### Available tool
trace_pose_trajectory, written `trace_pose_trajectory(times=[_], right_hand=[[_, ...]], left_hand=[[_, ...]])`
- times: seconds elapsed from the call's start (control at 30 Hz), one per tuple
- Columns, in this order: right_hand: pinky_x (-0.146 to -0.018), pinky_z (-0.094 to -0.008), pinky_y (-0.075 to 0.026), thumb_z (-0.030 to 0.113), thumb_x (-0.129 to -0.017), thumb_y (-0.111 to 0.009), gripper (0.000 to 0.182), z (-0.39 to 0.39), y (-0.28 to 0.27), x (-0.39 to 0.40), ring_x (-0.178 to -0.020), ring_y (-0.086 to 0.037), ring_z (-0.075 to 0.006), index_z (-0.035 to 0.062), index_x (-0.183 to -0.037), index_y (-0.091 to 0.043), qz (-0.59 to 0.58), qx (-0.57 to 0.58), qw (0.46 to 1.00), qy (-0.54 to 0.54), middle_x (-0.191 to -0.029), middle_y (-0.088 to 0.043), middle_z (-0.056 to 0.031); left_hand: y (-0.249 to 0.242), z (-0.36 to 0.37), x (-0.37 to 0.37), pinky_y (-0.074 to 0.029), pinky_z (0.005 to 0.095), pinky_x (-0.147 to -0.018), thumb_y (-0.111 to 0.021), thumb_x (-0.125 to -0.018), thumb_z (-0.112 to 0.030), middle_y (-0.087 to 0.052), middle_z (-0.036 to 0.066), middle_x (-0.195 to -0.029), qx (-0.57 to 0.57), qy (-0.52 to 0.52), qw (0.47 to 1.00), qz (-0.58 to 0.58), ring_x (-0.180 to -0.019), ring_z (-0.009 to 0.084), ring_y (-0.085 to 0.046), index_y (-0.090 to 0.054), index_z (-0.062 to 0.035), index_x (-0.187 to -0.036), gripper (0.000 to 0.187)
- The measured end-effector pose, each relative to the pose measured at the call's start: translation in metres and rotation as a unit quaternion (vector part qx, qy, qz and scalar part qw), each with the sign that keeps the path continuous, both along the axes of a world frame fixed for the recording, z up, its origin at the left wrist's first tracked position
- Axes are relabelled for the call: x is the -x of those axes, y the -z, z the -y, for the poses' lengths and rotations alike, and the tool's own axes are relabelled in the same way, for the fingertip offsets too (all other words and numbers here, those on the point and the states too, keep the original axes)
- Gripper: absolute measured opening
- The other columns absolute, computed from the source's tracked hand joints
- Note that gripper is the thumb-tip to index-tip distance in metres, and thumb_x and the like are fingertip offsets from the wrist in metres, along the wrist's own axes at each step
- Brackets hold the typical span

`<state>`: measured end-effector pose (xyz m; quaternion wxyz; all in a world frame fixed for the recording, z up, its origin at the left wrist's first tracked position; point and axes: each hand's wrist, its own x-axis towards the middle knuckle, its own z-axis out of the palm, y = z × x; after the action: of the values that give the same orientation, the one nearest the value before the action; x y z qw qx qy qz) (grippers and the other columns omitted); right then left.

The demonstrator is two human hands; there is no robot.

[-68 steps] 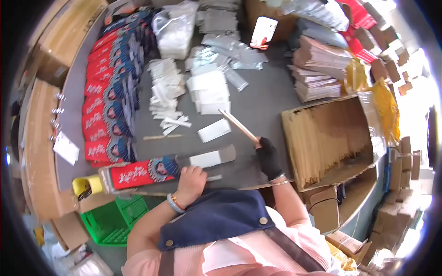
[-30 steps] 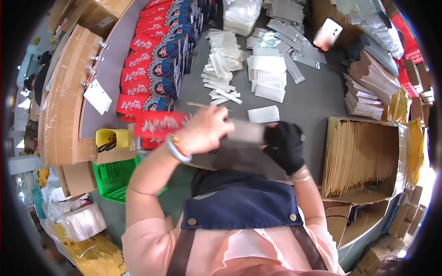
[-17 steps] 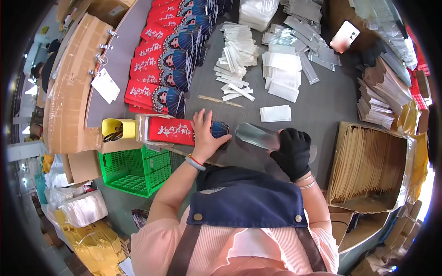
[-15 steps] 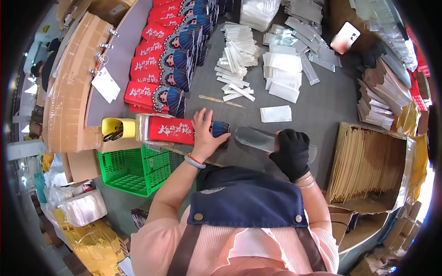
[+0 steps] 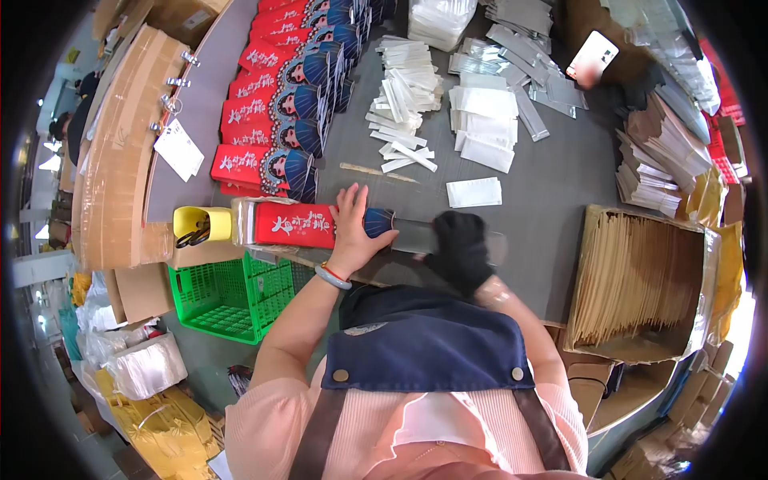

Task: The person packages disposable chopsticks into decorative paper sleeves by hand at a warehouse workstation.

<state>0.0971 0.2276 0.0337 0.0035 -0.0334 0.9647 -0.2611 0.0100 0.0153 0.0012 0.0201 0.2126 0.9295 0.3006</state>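
Resting on white-lettered red packet (image 5: 294,225): left hand (image 5: 357,238).

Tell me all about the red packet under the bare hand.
The red packet looks like printed card, red with white lettering, its right end dark blue. It lies flat near the table edge, lengthwise left to right. The left hand rests across it, hiding part; a clear strip lies by its blue end.

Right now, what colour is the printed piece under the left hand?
The printed piece is red, white-lettered, dark blue at one end: head view.
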Motion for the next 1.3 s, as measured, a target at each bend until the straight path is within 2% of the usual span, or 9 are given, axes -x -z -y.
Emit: trace_pose_trajectory(times=[0.13,0.4,0.5,0.6,0.7,0.9,1.1,1.13,1.3], right_hand=[[-0.101,-0.0495,-0.032,0.036,-0.066,-0.08,0.065,0.007,-0.016,0.011,-0.114,-0.05,-0.031,0.0101,-0.121,-0.057,-0.109,0.053,0.993,-0.009,-0.125,-0.054,-0.0107],[-0.096,-0.0372,-0.045,0.009,-0.085,-0.069,0.034,-0.189,-0.001,-0.127,-0.106,-0.058,-0.0284,0.0019,-0.117,-0.059,-0.195,-0.011,0.89,0.411,-0.111,-0.062,-0.0131],[-0.094,-0.0394,-0.047,0.021,-0.089,-0.063,0.036,-0.261,0.012,-0.23,-0.109,-0.06,-0.0323,-0.0021,-0.116,-0.06,-0.094,-0.179,0.782,0.589,-0.113,-0.064,-0.0164],[-0.095,-0.0414,-0.046,0.022,-0.088,-0.058,0.04,-0.261,-0.034,-0.224,-0.113,-0.058,-0.0366,-0.0044,-0.118,-0.06,0.288,-0.187,0.729,0.593,-0.117,-0.063,-0.022],[-0.095,-0.0428,-0.046,0.02,-0.087,-0.053,0.038,-0.267,-0.004,-0.255,-0.114,-0.056,-0.039,-0.0057,-0.114,-0.061,0.094,-0.192,0.789,0.577,-0.119,-0.062,-0.025],[-0.097,-0.0423,-0.044,0.014,-0.087,-0.051,0.038,-0.264,-0.026,-0.235,-0.113,-0.056,-0.0403,-0.0061,-0.119,-0.058,0.138,-0.149,0.795,0.571,-0.117,-0.062,-0.0262],[-0.091,-0.0407,-0.047,0.012,-0.093,-0.053,0.031,-0.283,0.01,-0.278,-0.105,-0.061,-0.0365,-0.0004,-0.121,-0.054,-0.091,-0.242,0.685,0.681,-0.111,-0.063,-0.0237],[-0.088,-0.0377,-0.048,0.015,-0.097,-0.05,0.03,-0.26,-0.033,-0.252,-0.101,-0.062,-0.0347,-0.0014,-0.121,-0.055,-0.044,-0.066,0.683,0.726,-0.109,-0.064,-0.0227],[-0.07,-0.0386,-0.047,0.009,-0.091,-0.057,0.021,-0.163,-0.038,-0.128,-0.077,-0.061,-0.0283,0.001,-0.108,-0.066,-0.145,0.001,0.905,0.4,-0.085,-0.064,-0.0147]], left_hand=[[-0.018,-0.019,0.031,-0.029,0.051,-0.105,-0.079,-0.074,-0.023,-0.048,0.014,-0.136,-0.056,0.105,0.991,-0.068,-0.128,0.0352,-0.041,-0.056,-0.0075,-0.13,0.063],[-0.007,-0.081,0.116,-0.037,0.0404,-0.082,-0.076,-0.073,-0.017,-0.059,-0.003,-0.094,0.071,0.178,0.953,-0.236,-0.098,0.0221,-0.052,-0.07,-0.0153,-0.076,0.007],[-0.011,-0.082,0.115,-0.036,0.0404,-0.082,-0.073,-0.076,-0.018,-0.059,-0.002,-0.088,0.047,0.171,0.955,-0.238,-0.093,0.0222,-0.052,-0.07,-0.0156,-0.075,0.003],[-0.022,-0.1,0.086,-0.04,0.0418,-0.078,-0.071,-0.076,-0.014,-0.06,0.001,-0.086,-0.015,0.164,0.968,-0.187,-0.089,0.0252,-0.055,-0.067,-0.0128,-0.074,0.004],[-0.006,-0.125,0.054,-0.043,0.0433,-0.077,-0.072,-0.075,-0.014,-0.06,0.004,-0.086,-0.052,0.209,0.972,-0.096,-0.087,0.0279,-0.057,-0.064,-0.0101,-0.08,0.01],[-0.009,-0.138,0.039,-0.042,0.0425,-0.078,-0.078,-0.072,-0.018,-0.061,0.005,-0.081,0.004,0.191,0.979,-0.068,-0.083,0.0271,-0.059,-0.063,-0.0098,-0.091,0.026],[-0.045,-0.109,0.044,-0.051,0.0331,-0.057,-0.076,-0.077,-0.011,-0.068,0.01,-0.077,-0.163,0.197,0.948,0.188,-0.062,0.0286,-0.064,-0.061,-0.0029,-0.086,0.019],[-0.053,-0.095,0.044,-0.051,0.0342,-0.062,-0.077,-0.076,-0.012,-0.067,0.008,-0.076,-0.13,0.215,0.941,0.227,-0.066,0.0278,-0.064,-0.061,-0.0041,-0.086,0.021],[-0.036,-0.057,0.017,-0.043,0.0424,-0.087,-0.084,-0.063,-0.021,-0.058,0.004,-0.096,0.02,0.25,0.968,0.032,-0.098,0.0277,-0.054,-0.067,-0.0102,-0.096,0.038]])
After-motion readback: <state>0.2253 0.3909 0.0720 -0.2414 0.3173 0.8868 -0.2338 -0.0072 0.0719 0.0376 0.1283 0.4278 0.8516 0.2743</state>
